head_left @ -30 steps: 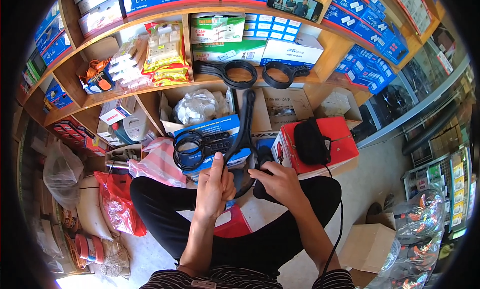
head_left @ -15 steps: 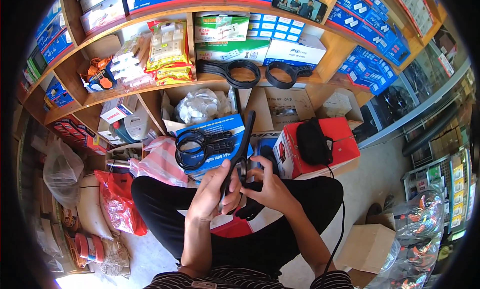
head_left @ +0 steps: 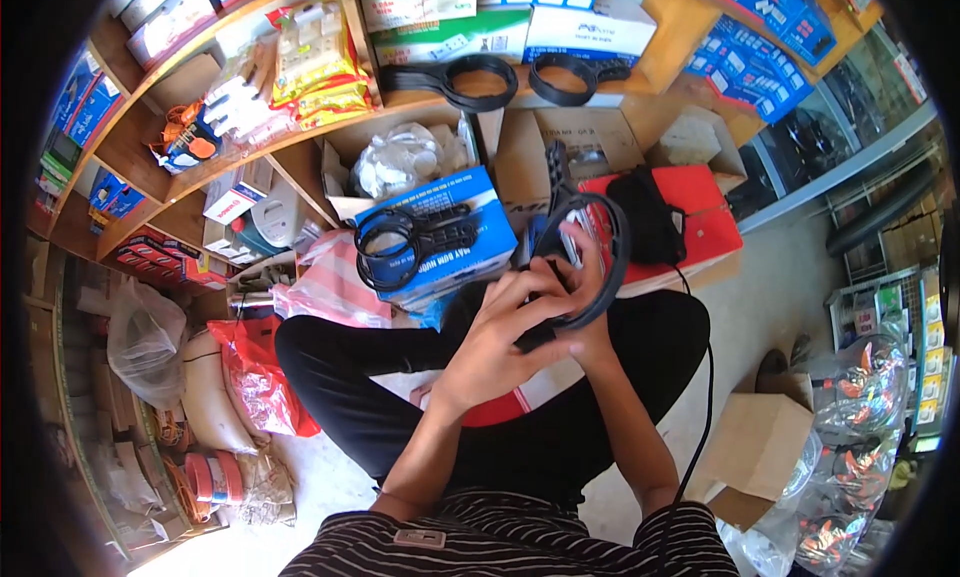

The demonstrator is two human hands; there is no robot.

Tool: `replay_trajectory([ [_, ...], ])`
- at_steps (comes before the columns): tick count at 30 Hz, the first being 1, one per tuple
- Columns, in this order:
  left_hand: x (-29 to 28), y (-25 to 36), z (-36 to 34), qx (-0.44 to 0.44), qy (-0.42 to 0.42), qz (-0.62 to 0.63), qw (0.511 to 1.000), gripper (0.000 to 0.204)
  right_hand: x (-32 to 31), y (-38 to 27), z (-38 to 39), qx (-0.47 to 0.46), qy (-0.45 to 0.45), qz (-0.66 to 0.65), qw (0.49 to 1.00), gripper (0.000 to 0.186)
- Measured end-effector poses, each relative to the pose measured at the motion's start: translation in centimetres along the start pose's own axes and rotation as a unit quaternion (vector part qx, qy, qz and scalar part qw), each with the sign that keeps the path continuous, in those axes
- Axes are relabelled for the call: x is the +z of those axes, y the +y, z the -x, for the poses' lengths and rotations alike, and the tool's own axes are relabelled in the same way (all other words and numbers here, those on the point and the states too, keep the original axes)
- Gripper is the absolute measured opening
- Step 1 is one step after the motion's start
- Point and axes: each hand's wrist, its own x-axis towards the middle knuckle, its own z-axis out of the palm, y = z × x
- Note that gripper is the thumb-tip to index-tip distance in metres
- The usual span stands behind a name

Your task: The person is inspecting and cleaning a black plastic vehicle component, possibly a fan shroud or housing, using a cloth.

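Observation:
A black ring-shaped wrench with a long handle (head_left: 604, 245) is held over my lap by both hands. My left hand (head_left: 500, 332) wraps its fingers over the lower part of the ring and a dark object under it. My right hand (head_left: 583, 307) grips the ring from the right, with fingers showing through the loop. The handle points up toward the shelves. A blue box (head_left: 445, 239) with two more black ring tools (head_left: 400, 245) on top lies just beyond my left hand.
A red box (head_left: 705, 222) carrying a black pouch (head_left: 646, 217) sits to the right, with a black cord trailing down. Wooden shelves (head_left: 330, 112) hold boxes, packets and two black rings (head_left: 475, 79). Sacks and bags (head_left: 245, 377) stand at left, a cardboard box (head_left: 760, 447) at lower right.
The long black tool was held with its handle reaching up to the shelf. Both hands have drawn it down and closer to my lap, and they now close together over the ring.

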Motion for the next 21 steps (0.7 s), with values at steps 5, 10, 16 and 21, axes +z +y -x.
replay_trajectory([
  [5,2.4,0.6,-0.1,0.034,0.027,-0.05,0.998,0.033,-1.0,-1.6,0.0,-0.013,0.063,-0.024,0.998,0.058],
  [10,3.6,1.8,0.1,0.061,0.005,-0.002,0.998,0.038,-2.3,-3.0,-1.2,-0.048,0.221,0.015,0.974,0.039],
  [16,2.1,-0.4,0.4,-0.005,0.095,0.241,0.966,0.03,-3.9,-2.8,-0.8,-0.022,0.13,0.097,0.987,0.047],
  [21,-3.0,-3.2,0.0,-0.046,0.328,0.56,0.759,0.033,-2.7,-1.6,-0.8,-0.071,0.12,0.132,0.981,0.067],
])
